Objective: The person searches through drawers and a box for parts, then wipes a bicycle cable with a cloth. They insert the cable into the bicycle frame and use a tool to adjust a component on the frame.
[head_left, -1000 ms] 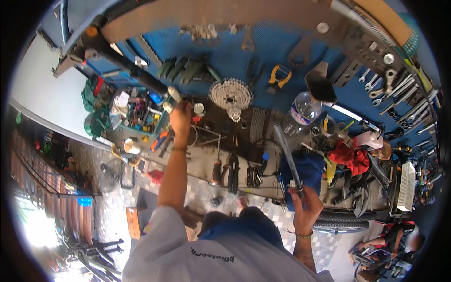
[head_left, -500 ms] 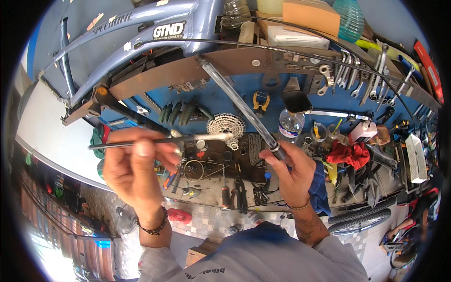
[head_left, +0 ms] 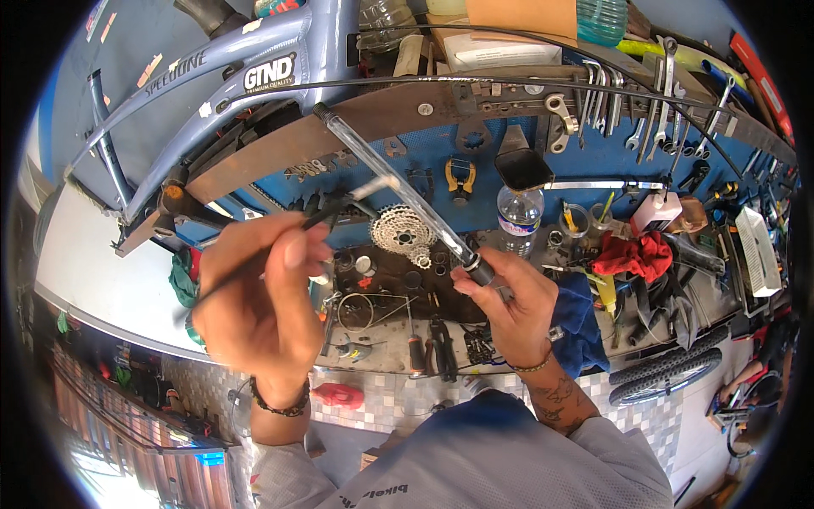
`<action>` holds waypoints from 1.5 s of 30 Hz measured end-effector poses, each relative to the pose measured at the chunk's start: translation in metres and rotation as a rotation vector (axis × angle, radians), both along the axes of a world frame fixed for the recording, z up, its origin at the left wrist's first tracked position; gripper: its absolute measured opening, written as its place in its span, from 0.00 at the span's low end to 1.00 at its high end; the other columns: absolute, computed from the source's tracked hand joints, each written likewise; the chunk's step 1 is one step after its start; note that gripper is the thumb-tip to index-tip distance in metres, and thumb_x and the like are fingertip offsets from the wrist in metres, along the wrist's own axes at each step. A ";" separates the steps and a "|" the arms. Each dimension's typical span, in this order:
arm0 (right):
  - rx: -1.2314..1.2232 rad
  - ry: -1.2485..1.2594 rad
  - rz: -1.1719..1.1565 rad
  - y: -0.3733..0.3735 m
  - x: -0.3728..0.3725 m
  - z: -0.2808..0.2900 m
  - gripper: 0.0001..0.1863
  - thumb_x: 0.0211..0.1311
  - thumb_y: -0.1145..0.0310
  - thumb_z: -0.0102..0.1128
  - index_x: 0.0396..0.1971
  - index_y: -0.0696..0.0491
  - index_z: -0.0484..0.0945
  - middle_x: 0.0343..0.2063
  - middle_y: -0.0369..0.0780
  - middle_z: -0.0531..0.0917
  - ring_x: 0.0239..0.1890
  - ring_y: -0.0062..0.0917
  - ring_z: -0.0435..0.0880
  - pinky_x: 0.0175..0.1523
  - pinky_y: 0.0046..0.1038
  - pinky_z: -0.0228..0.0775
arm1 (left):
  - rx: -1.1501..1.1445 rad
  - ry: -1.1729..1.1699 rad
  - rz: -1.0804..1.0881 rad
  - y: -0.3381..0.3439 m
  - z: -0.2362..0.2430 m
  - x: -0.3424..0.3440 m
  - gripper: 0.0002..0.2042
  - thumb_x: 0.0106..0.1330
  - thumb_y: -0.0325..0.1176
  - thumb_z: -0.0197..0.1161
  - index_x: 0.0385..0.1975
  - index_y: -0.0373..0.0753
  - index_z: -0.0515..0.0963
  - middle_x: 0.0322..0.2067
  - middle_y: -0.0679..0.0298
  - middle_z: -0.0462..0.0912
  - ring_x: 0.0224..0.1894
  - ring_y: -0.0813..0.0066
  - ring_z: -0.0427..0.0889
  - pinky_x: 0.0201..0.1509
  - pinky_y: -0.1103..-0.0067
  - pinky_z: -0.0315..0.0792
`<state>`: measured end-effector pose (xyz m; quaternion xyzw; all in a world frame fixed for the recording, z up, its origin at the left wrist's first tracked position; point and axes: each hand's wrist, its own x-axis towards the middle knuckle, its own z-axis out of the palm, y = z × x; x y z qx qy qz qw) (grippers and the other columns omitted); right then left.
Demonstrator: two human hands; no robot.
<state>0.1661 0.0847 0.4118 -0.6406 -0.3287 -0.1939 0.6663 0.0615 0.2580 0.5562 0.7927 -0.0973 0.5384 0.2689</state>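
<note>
My left hand (head_left: 263, 297) pinches a slim brush (head_left: 373, 187) with a dark handle and a pale tip. Motion smears the handle, and the tip lies beside the long shiny tube (head_left: 360, 149); whether they touch I cannot tell. My right hand (head_left: 515, 310) is wrapped round the black lower end of this tube, which slants up and left over the bench. Behind it, a bicycle cassette (head_left: 404, 231) lies on the workbench. A clear bottle (head_left: 519, 225) with a black scoop-like funnel (head_left: 523, 170) over its top stands beyond my right hand.
A blue-grey bicycle frame (head_left: 220, 64) hangs at the upper left, with a black cable across the top. Wrenches (head_left: 649, 110) hang at the upper right. A red rag (head_left: 634, 256) and a blue cloth (head_left: 577, 327) lie right of my right hand. Bicycle tyres (head_left: 670, 373) are below.
My left hand has turned and raised the brush, bringing its pale tip up and left toward the tube's middle. The right hand keeps hold of the tube. The whole view has shifted slightly.
</note>
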 end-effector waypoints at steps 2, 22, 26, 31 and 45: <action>-0.014 -0.044 -0.007 0.000 -0.001 0.002 0.21 0.50 0.70 0.82 0.43 0.62 0.84 0.29 0.44 0.83 0.26 0.29 0.81 0.32 0.26 0.73 | 0.204 -0.062 0.033 0.005 -0.006 -0.005 0.07 0.67 0.17 0.65 0.42 0.24 0.78 0.36 0.48 0.86 0.34 0.63 0.88 0.35 0.77 0.82; -0.048 -0.068 -0.017 0.000 -0.005 0.007 0.23 0.48 0.68 0.83 0.42 0.62 0.84 0.27 0.43 0.82 0.25 0.29 0.78 0.31 0.27 0.70 | -0.248 0.086 -0.208 -0.009 0.012 -0.015 0.06 0.74 0.22 0.61 0.44 0.25 0.77 0.31 0.51 0.86 0.28 0.72 0.87 0.29 0.82 0.81; -0.039 -0.060 -0.008 0.001 -0.006 0.006 0.22 0.49 0.68 0.83 0.42 0.62 0.84 0.27 0.43 0.81 0.25 0.29 0.78 0.31 0.27 0.70 | -0.184 0.276 -0.253 -0.014 0.001 -0.016 0.05 0.71 0.19 0.63 0.42 0.23 0.78 0.33 0.49 0.86 0.30 0.72 0.88 0.29 0.82 0.82; -0.039 -0.028 -0.004 0.001 -0.006 0.006 0.22 0.50 0.68 0.82 0.42 0.61 0.84 0.26 0.43 0.81 0.25 0.28 0.78 0.30 0.27 0.70 | -0.259 0.122 -0.179 -0.013 0.004 -0.016 0.05 0.71 0.19 0.63 0.42 0.23 0.79 0.33 0.50 0.86 0.29 0.72 0.88 0.30 0.83 0.82; 0.020 0.149 0.127 0.001 -0.008 0.001 0.20 0.56 0.74 0.78 0.46 0.65 0.82 0.33 0.44 0.87 0.31 0.25 0.86 0.37 0.24 0.77 | -0.204 0.280 -0.272 -0.013 -0.003 -0.004 0.05 0.72 0.21 0.63 0.42 0.24 0.77 0.37 0.51 0.86 0.30 0.73 0.88 0.27 0.82 0.82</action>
